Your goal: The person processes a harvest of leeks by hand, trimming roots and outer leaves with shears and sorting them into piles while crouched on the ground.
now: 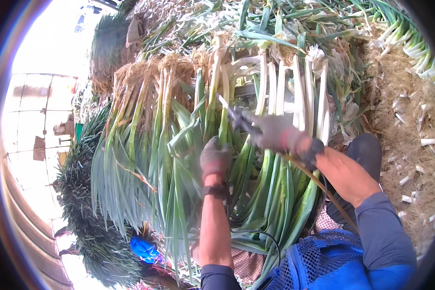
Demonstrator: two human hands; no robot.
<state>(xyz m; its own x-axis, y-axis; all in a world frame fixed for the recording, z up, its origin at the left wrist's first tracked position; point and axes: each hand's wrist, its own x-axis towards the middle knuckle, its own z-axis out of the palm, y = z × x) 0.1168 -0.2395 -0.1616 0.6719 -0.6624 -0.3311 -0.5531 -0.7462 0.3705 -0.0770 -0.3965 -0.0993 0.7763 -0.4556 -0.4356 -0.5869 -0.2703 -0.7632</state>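
My left hand [215, 158], in a grey and reddish work glove, is closed around the green part of a long green onion [223, 123]. In my right hand [277, 133], gloved too and blurred, is an air blow gun [243, 121]. Its pale nozzle points up and left at the stalks just above my left hand. A yellow-brown hose [320, 186] runs from the gun past my right forearm. To the left lie untrimmed onions [130, 105] with brown roots and dry skins. On the right lie several onions with bare white stems [299, 94], partly covered by my right hand.
Peeled skins and leaf scraps [203, 25] are heaped beyond the row. Cut roots and stem ends [406, 145] cover the right side, below more white-stemmed onions [420, 54]. A dark green bundle [90, 203] stands at left, near a blue plastic bag [144, 249].
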